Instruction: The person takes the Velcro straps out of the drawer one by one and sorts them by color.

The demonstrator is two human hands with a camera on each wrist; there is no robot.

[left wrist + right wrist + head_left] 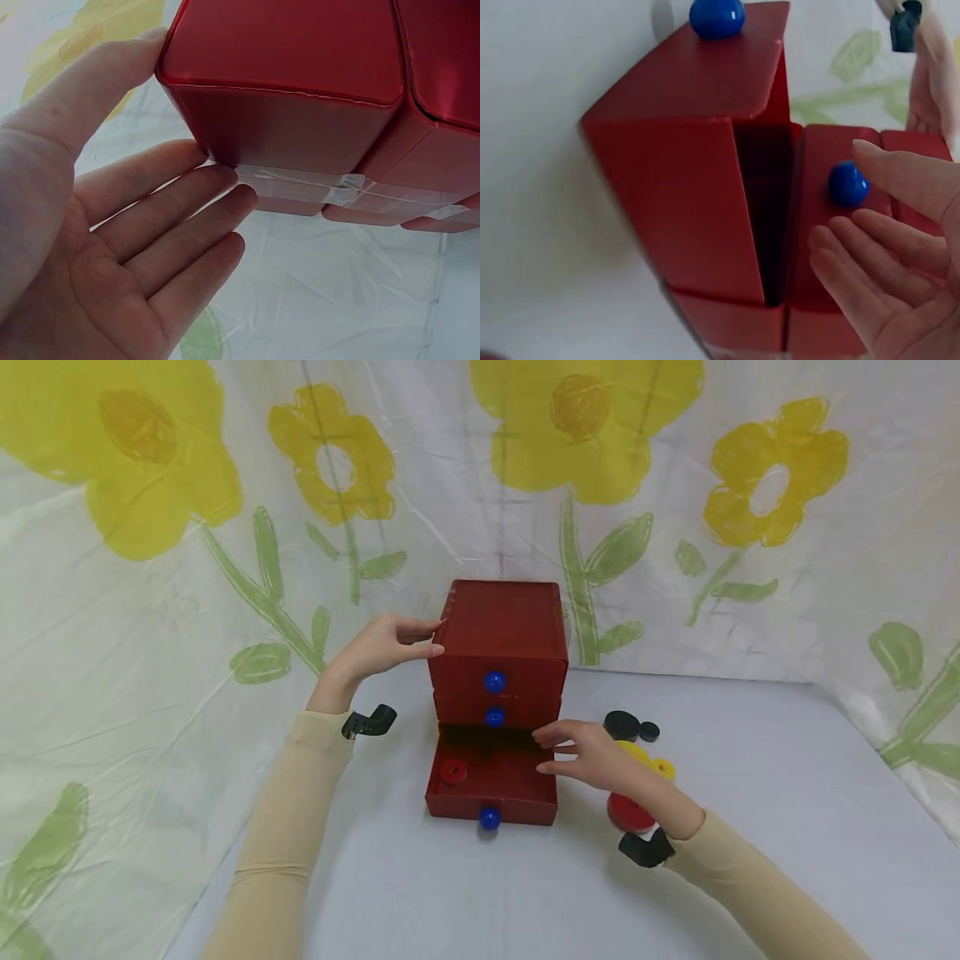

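Note:
A dark red chest of drawers [501, 618] with blue knobs stands in the middle of the table. Its bottom drawer [495, 781] is pulled out, and a small red ring [453, 772] lies inside at the left. My left hand [384, 647] touches the chest's upper left side; in the left wrist view its thumb and fingertips are at the edges, with the fingers nearly straight. Over the right side of the pulled-out drawer, my right hand [588, 756] hovers with loosely bent fingers and nothing in them. The right wrist view shows it in front of a blue knob [847, 184].
Right of the chest lie a large black disc [621, 725], a small black disc [649, 732], a yellow ring [663, 769] and a red disc [628, 814], partly behind my right forearm. A flowered curtain [450, 527] hangs behind the white table [750, 760].

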